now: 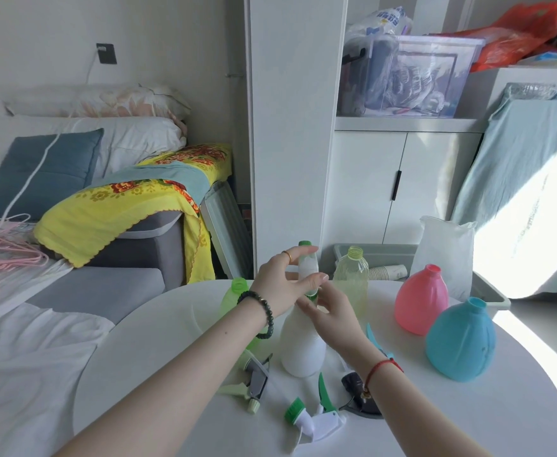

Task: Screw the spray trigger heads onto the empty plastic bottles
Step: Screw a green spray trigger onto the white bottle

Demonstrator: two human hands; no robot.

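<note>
White bottle (pixel 302 344) stands upright mid-table, near the middle of the round white table (pixel 158 374). A white/green trigger head (pixel 307 262) sits on its neck. Left hand (pixel 283 285) wraps the head from the left, fingers curled around it, thumb across the front. Right hand (pixel 331 311) pinches at the green collar at the neck, fingers loosely closed; how firm the grip is, can't tell.

Loose heads toward the near edge: a pale green/grey one (pixel 252 380) left of the white bottle, a white/green one (pixel 313 420) in front of it, a black one (pixel 356 390) partly under the right wrist.

Other bottles, all without heads: green bottle (pixel 232 295) behind the left wrist, clear yellowish bottle (pixel 351 278) toward the far edge, pink bottle (pixel 420 300) and blue bottle (pixel 460 341) toward the right edge, just beside each other.
</note>
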